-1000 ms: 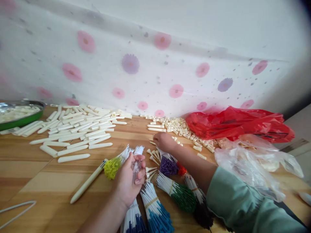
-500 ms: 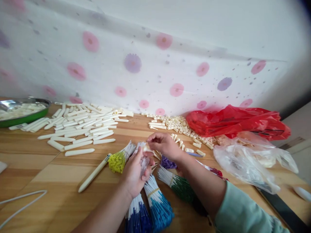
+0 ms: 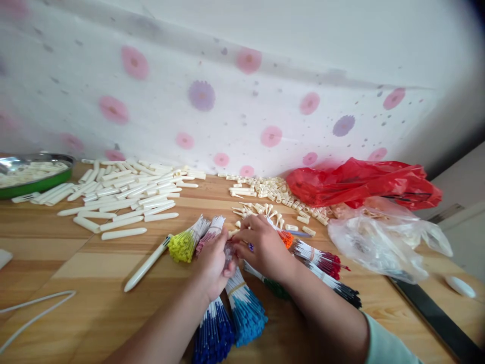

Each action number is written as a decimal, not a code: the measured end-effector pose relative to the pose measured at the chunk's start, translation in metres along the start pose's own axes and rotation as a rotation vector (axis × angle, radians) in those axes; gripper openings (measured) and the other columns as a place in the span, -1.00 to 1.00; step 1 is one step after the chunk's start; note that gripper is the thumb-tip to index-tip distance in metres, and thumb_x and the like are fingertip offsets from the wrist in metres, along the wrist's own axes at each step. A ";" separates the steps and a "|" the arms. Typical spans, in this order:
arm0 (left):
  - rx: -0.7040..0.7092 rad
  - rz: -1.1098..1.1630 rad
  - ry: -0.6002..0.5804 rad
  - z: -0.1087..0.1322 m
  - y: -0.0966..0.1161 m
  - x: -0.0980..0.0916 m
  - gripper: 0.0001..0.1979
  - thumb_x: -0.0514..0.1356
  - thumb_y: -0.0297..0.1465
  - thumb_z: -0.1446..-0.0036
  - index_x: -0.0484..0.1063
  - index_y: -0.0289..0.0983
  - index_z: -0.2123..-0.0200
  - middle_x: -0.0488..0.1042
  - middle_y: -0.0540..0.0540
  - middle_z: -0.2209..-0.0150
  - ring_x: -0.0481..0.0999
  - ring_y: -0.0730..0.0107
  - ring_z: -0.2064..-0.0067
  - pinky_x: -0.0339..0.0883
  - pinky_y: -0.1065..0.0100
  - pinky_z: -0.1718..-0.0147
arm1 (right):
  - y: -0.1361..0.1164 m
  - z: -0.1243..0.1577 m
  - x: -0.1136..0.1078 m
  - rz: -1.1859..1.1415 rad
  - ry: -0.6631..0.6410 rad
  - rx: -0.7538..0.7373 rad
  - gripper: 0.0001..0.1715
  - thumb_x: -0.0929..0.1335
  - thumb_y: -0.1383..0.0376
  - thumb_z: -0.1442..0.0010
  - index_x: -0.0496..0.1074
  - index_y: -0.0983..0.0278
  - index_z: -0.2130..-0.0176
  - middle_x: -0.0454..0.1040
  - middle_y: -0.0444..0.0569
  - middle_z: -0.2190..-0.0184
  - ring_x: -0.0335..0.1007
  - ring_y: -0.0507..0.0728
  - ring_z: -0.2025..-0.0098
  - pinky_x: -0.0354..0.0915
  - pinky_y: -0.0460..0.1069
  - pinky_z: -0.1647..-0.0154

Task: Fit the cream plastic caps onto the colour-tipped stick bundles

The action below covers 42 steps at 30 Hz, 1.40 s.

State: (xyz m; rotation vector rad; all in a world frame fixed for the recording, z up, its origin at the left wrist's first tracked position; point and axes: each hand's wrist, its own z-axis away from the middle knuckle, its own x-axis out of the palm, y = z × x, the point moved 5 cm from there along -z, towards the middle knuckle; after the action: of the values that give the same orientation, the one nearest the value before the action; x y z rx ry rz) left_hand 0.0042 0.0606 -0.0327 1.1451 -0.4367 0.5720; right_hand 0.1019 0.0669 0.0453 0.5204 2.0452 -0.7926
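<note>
Right hand (image 3: 265, 247) now comes to the left hand (image 3: 213, 264) mid-frame: both work at one spot.
Left grip curls round clear plastic (image 3: 228, 251); right grip's pinch, cannot tell.

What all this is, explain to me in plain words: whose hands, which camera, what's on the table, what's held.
There is no machine here: a person works with two bare hands, and every picture comes from one camera worn on their head, looking forward and down. On the wooden table, a pile of cream pen barrels lies to the left, beside a green-sided bowl. Small slotted cream parts, a red plastic bag and a clear plastic bag lie to the right. Bundles of what look like pen refills, in several colours, surround the hands. The left hand holds something clear; the right hand is right against it, but what it pinches is unclear.
</note>
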 end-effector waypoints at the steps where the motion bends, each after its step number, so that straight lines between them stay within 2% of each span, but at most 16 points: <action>1: -0.006 -0.005 0.004 -0.001 -0.002 0.000 -0.67 0.24 -0.16 0.02 0.20 -0.24 0.51 0.27 0.14 0.73 0.16 0.63 0.82 -0.18 0.62 0.86 | 0.000 0.000 0.001 0.032 -0.036 0.015 -0.89 0.37 0.40 -0.06 0.51 0.25 0.36 0.35 -0.02 0.32 0.24 0.12 0.22 0.23 0.00 0.19; 4: -0.014 -0.012 0.012 -0.002 -0.006 0.000 -0.67 0.24 -0.15 0.02 0.20 -0.24 0.52 0.25 0.15 0.75 0.16 0.62 0.82 -0.19 0.62 0.86 | -0.001 -0.002 0.004 0.018 -0.096 0.025 -0.88 0.35 0.45 -0.06 0.49 0.28 0.41 0.36 -0.04 0.35 0.26 0.09 0.26 0.23 -0.03 0.21; 6: -0.014 -0.010 0.004 -0.001 -0.007 0.000 -0.68 0.22 -0.16 -0.01 0.20 -0.24 0.52 0.24 0.14 0.75 0.16 0.63 0.82 -0.20 0.62 0.86 | 0.000 -0.002 0.007 -0.044 -0.082 0.039 -0.87 0.35 0.48 -0.05 0.47 0.29 0.43 0.38 -0.05 0.36 0.27 0.07 0.28 0.23 -0.04 0.22; 10: -0.048 0.013 -0.046 0.000 -0.008 0.002 -0.70 0.18 -0.17 -0.06 0.22 -0.25 0.51 0.26 0.13 0.74 0.14 0.65 0.82 -0.20 0.63 0.85 | 0.004 0.005 0.006 -0.242 0.114 0.106 -0.89 0.34 0.48 -0.04 0.42 0.30 0.43 0.42 -0.04 0.37 0.33 0.08 0.26 0.27 -0.03 0.20; 14: -0.086 -0.023 -0.170 0.003 -0.009 0.007 -0.67 0.13 -0.14 -0.10 0.32 -0.31 0.48 0.37 0.02 0.67 0.13 0.70 0.79 -0.20 0.63 0.82 | 0.022 0.018 0.000 -0.583 0.307 0.247 -0.95 0.32 0.40 -0.09 0.35 0.28 0.42 0.50 -0.02 0.35 0.43 0.07 0.32 0.34 -0.04 0.28; 17: -0.112 -0.075 -0.207 0.005 -0.010 0.008 -0.62 0.12 -0.11 -0.09 0.34 -0.33 0.50 0.37 -0.01 0.67 0.11 0.71 0.78 -0.20 0.62 0.81 | 0.037 0.024 -0.007 -0.588 0.400 0.341 -0.95 0.33 0.36 -0.08 0.36 0.27 0.43 0.50 -0.06 0.47 0.41 0.05 0.45 0.32 -0.07 0.41; 19: -0.119 -0.112 -0.202 0.006 -0.010 0.008 -0.61 0.13 -0.09 -0.08 0.34 -0.33 0.50 0.36 -0.01 0.67 0.12 0.71 0.78 -0.21 0.61 0.80 | 0.040 0.023 -0.009 -0.477 0.380 0.332 -0.96 0.35 0.37 -0.06 0.39 0.27 0.44 0.46 -0.09 0.52 0.37 0.04 0.48 0.29 -0.08 0.42; 21: -0.104 -0.146 -0.184 0.006 -0.010 0.007 -0.59 0.12 -0.06 -0.07 0.33 -0.32 0.51 0.36 -0.01 0.68 0.12 0.71 0.78 -0.22 0.61 0.80 | 0.036 0.020 -0.006 -0.416 0.279 0.254 -0.95 0.35 0.39 -0.08 0.43 0.27 0.42 0.46 -0.08 0.48 0.37 0.04 0.42 0.28 -0.08 0.38; 23: -0.068 -0.175 -0.161 0.005 -0.010 0.007 -0.57 0.12 -0.03 -0.05 0.31 -0.31 0.52 0.35 0.00 0.69 0.13 0.70 0.78 -0.23 0.62 0.80 | 0.029 0.018 0.000 -0.425 0.178 0.187 -0.91 0.34 0.41 -0.11 0.45 0.27 0.40 0.47 -0.09 0.46 0.38 0.04 0.37 0.27 -0.09 0.32; 25: -0.016 -0.191 -0.124 0.004 -0.009 0.006 -0.57 0.16 -0.02 0.00 0.29 -0.30 0.53 0.33 0.03 0.69 0.15 0.69 0.77 -0.21 0.62 0.79 | 0.024 0.018 0.006 -0.449 0.145 0.172 -0.88 0.33 0.44 -0.11 0.45 0.26 0.40 0.47 -0.10 0.47 0.38 0.03 0.37 0.27 -0.09 0.29; 29: 0.102 -0.166 -0.060 0.003 -0.006 0.003 -0.58 0.27 -0.06 0.10 0.25 -0.29 0.56 0.28 0.09 0.69 0.17 0.68 0.74 -0.13 0.62 0.79 | 0.019 0.021 0.013 -0.432 0.233 0.211 -0.89 0.36 0.46 -0.07 0.45 0.27 0.43 0.44 -0.09 0.49 0.37 0.04 0.39 0.27 -0.09 0.33; 32: 0.131 -0.186 -0.093 0.003 -0.006 0.005 -0.61 0.27 -0.08 0.08 0.27 -0.29 0.53 0.28 0.10 0.66 0.17 0.68 0.74 -0.11 0.62 0.79 | 0.020 0.024 0.014 -0.434 0.329 0.275 -0.95 0.39 0.41 -0.05 0.45 0.27 0.43 0.42 -0.09 0.49 0.36 0.05 0.41 0.28 -0.08 0.36; 34: 0.113 -0.214 -0.116 0.004 -0.006 0.006 -0.64 0.26 -0.10 0.05 0.30 -0.29 0.49 0.27 0.12 0.66 0.17 0.69 0.75 -0.13 0.62 0.79 | 0.022 0.025 0.013 -0.459 0.366 0.292 -0.97 0.40 0.38 -0.06 0.46 0.26 0.42 0.44 -0.09 0.48 0.37 0.05 0.40 0.29 -0.08 0.36; 37: 0.093 -0.231 -0.130 0.007 -0.005 0.009 -0.69 0.24 -0.16 0.00 0.31 -0.29 0.46 0.27 0.12 0.65 0.16 0.70 0.75 -0.17 0.62 0.78 | 0.025 0.026 0.009 -0.487 0.333 0.280 -0.92 0.36 0.33 -0.13 0.45 0.25 0.41 0.44 -0.11 0.52 0.38 0.04 0.42 0.29 -0.08 0.35; 42: -0.036 -0.155 -0.249 0.014 -0.010 0.017 -0.79 0.24 -0.28 -0.02 0.30 -0.29 0.42 0.43 0.02 0.52 0.12 0.76 0.75 -0.18 0.62 0.77 | 0.029 0.024 -0.001 -0.493 0.305 0.261 -0.85 0.33 0.28 -0.16 0.44 0.26 0.43 0.44 -0.10 0.54 0.38 0.04 0.44 0.30 -0.08 0.36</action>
State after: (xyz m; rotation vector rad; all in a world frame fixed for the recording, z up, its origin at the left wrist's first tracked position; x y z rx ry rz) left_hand 0.0228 0.0484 -0.0249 1.2084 -0.5637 0.2864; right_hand 0.1339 0.0702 0.0263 0.2882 2.4073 -1.3546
